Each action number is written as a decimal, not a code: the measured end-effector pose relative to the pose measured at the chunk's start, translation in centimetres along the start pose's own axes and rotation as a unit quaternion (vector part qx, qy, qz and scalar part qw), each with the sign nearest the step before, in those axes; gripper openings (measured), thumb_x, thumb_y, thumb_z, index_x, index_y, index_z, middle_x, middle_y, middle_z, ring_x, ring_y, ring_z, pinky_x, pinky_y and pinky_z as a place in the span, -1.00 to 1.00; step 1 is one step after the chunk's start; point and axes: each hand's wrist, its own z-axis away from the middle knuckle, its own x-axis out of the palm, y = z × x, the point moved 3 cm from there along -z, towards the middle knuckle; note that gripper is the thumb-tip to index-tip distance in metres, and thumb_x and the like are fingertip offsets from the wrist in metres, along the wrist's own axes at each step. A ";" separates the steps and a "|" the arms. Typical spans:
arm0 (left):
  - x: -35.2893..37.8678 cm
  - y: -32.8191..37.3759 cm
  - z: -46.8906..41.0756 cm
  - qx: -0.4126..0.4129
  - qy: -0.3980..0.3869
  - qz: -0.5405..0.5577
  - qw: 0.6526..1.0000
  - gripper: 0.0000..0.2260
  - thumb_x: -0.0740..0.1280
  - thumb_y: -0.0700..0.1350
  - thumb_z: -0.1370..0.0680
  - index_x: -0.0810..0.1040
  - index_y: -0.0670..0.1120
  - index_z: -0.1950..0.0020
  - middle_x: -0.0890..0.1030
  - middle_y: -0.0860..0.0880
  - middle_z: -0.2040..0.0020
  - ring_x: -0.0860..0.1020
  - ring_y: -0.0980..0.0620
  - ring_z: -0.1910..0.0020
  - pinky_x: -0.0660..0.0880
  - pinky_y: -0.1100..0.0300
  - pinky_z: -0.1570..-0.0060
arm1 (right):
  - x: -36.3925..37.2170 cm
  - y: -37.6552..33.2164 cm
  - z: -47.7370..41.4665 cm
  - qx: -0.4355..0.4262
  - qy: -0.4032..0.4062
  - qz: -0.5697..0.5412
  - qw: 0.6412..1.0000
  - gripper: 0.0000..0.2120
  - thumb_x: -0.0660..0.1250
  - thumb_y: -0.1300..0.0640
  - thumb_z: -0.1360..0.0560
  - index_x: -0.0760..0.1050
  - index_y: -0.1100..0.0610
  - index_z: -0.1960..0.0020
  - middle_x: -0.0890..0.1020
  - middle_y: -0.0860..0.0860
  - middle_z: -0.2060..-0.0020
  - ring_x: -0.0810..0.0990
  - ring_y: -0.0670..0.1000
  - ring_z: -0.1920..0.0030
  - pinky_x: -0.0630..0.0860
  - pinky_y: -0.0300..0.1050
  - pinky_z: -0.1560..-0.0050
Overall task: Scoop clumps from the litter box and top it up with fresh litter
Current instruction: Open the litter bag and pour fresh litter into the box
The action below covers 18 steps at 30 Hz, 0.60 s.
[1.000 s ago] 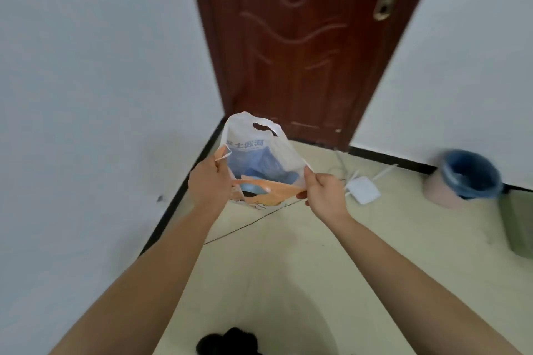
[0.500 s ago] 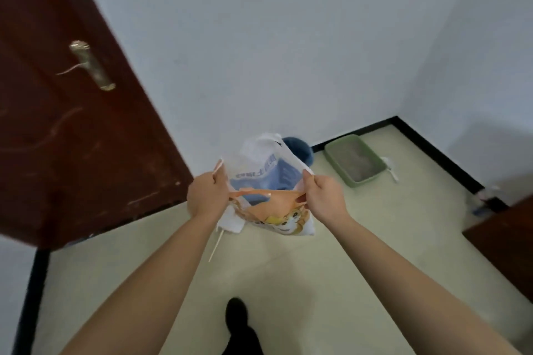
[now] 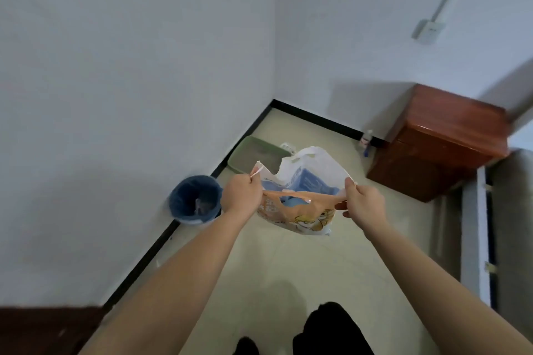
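A white, blue and orange litter bag with a cartoon print hangs in the air in front of me. My left hand pinches its left top edge and my right hand pinches its right top edge, holding the mouth spread. Behind the bag, a green litter box with grey litter sits on the floor along the left wall near the corner, partly hidden by the bag. A white scoop-like object lies just past the box; I cannot tell what it is.
A bin with a blue liner stands against the left wall, left of my left hand. A red-brown wooden cabinet stands at the right, with a small bottle beside it. A grey frame runs along the right edge. My dark shoes show at the bottom.
My view has swung right, from the door to the room's corner. The litter box and bin are now closer, straight ahead. Both hands keep their hold on the bag.
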 end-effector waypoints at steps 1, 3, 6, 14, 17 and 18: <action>1.1 1.1 -1.7 0.016 -0.011 -0.010 1.000 -0.36 -0.06 0.32 -0.58 0.61 -0.11 0.18 0.66 -0.08 0.24 0.61 -0.12 0.23 0.56 0.03 0.16 | -0.4 0.0 -1.4 0.006 0.012 -0.002 1.000 -0.46 0.10 -0.11 -0.64 0.57 0.22 0.30 0.67 0.11 0.41 0.68 0.16 0.25 0.62 0.21 0.07; 3.4 3.1 -4.8 0.034 -0.025 -0.029 0.999 -0.36 -0.06 0.31 -0.60 0.62 -0.11 0.21 0.65 -0.07 0.27 0.60 -0.09 0.26 0.54 0.07 0.23 | -0.9 0.3 -4.8 0.025 0.027 -0.011 0.999 -0.46 0.10 -0.10 -0.64 0.57 0.25 0.27 0.67 0.14 0.38 0.68 0.18 0.26 0.62 0.22 0.07; 8.0 5.0 -9.8 0.024 -0.050 -0.062 0.997 -0.35 -0.07 0.31 -0.59 0.62 -0.11 0.22 0.65 -0.07 0.27 0.60 -0.09 0.24 0.54 0.07 0.20 | -0.4 1.8 -11.0 0.044 0.030 0.004 0.999 -0.47 0.11 -0.09 -0.65 0.58 0.28 0.21 0.66 0.18 0.32 0.67 0.19 0.26 0.61 0.19 0.07; 24.9 4.1 -25.2 -0.124 -0.145 -0.142 0.971 -0.41 -0.01 0.31 -0.55 0.64 -0.09 0.11 0.67 -0.10 0.18 0.62 -0.09 0.19 0.58 0.01 0.09 | 6.2 10.7 -32.1 0.110 -0.065 0.083 0.988 -0.49 0.10 -0.09 -0.65 0.59 0.20 0.26 0.65 0.14 0.33 0.65 0.17 0.25 0.58 0.09 0.10; 30.9 2.9 -31.1 -0.155 -0.172 -0.134 0.963 -0.30 -0.02 0.39 -0.39 0.64 -0.14 0.08 0.67 -0.15 0.12 0.63 -0.17 0.12 0.58 -0.07 0.01 | 9.7 13.2 -39.0 0.136 -0.101 0.118 0.979 -0.48 0.08 -0.11 -0.66 0.63 0.19 0.19 0.68 0.13 0.25 0.64 0.17 0.18 0.58 0.05 0.05; 32.7 2.3 -32.9 -0.158 -0.179 -0.141 0.961 -0.27 -0.03 0.40 -0.38 0.65 -0.16 0.08 0.68 -0.16 0.13 0.64 -0.19 0.11 0.58 -0.07 0.00 | 10.8 14.0 -41.2 0.146 -0.109 0.126 0.975 -0.47 0.06 -0.11 -0.66 0.64 0.18 0.18 0.69 0.12 0.23 0.64 0.16 0.16 0.57 0.04 0.03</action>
